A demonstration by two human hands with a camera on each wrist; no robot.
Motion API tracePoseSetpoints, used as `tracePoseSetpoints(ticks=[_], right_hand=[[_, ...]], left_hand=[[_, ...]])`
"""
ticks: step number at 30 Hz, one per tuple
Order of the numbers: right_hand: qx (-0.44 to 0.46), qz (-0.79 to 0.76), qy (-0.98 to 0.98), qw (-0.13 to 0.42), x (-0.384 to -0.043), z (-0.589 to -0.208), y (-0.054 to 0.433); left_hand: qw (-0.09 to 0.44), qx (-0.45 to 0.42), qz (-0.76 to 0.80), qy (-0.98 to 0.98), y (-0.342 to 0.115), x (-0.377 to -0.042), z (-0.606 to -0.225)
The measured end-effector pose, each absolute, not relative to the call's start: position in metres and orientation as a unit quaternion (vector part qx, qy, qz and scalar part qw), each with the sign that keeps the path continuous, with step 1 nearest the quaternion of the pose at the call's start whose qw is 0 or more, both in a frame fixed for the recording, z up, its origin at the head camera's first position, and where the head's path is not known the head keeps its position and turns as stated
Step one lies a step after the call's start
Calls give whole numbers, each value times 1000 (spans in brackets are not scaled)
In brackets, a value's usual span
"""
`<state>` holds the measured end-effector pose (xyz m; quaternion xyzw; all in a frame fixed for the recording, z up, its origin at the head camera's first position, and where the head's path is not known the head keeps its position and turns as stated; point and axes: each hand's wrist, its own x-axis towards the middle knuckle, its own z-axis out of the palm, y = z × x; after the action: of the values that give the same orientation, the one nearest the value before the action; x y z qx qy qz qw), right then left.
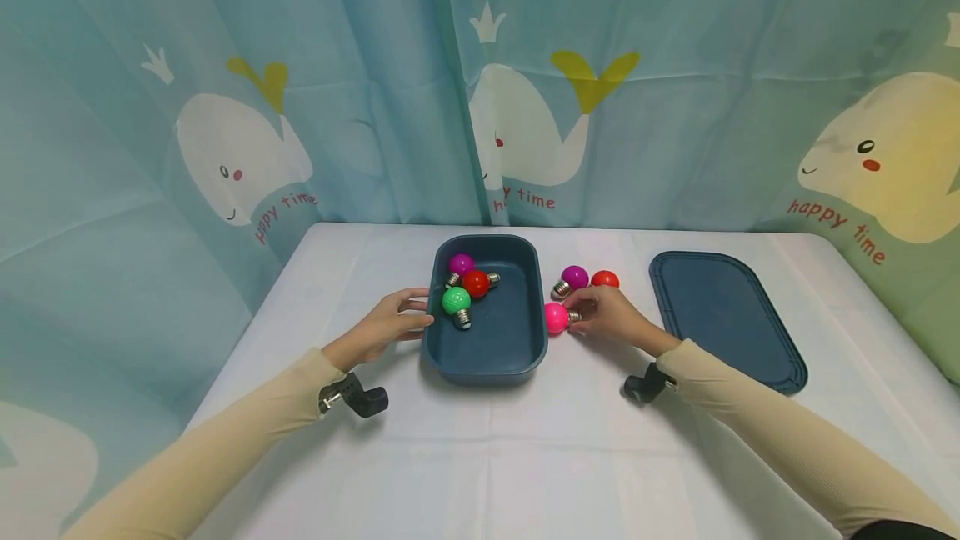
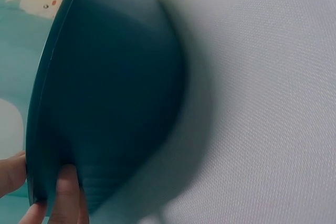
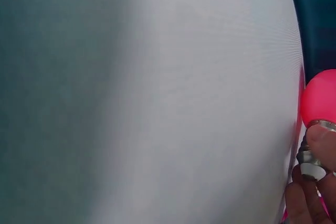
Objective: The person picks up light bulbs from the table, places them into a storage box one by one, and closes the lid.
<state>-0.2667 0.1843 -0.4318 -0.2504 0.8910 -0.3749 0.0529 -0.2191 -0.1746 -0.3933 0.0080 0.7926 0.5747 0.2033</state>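
Note:
My right hand (image 1: 609,315) pinches the metal screw base of a pink light bulb (image 1: 556,318) just beside the right wall of a dark blue bin (image 1: 495,363). In the right wrist view the thumb lies across the silvery base, below the pink globe (image 3: 321,98). My left hand (image 1: 386,325) touches the bin's left side, its fingers (image 2: 66,190) laid against the outer wall and one digit at the rim. Inside the bin lie a purple bulb (image 1: 461,264), a red bulb (image 1: 476,283) and a green bulb (image 1: 456,301).
Beyond the right hand, another purple bulb (image 1: 575,277) and another red bulb (image 1: 605,278) lie on the white tablecloth (image 1: 487,457). A flat dark blue lid (image 1: 723,315) rests at the right. A whale-print curtain (image 1: 390,107) hangs behind the table.

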Motion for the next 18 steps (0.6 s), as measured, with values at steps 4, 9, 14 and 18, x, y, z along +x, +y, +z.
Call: tracePoseSetpoints(ticks=[4, 9, 14, 18], right_hand=[[-253, -382, 887, 54, -266, -427, 188], [-260, -386, 884, 41, -264, -418, 193], [-279, -387, 878, 30, -265, -409, 198], [-281, -374, 883, 24, -266, -400, 202]], left_hand=[[201, 8, 574, 794, -175, -219, -393], [200, 8, 576, 792, -175, -219, -393], [202, 7, 575, 793, -175, -219, -393], [203, 8, 574, 793, -175, -219, -394]])
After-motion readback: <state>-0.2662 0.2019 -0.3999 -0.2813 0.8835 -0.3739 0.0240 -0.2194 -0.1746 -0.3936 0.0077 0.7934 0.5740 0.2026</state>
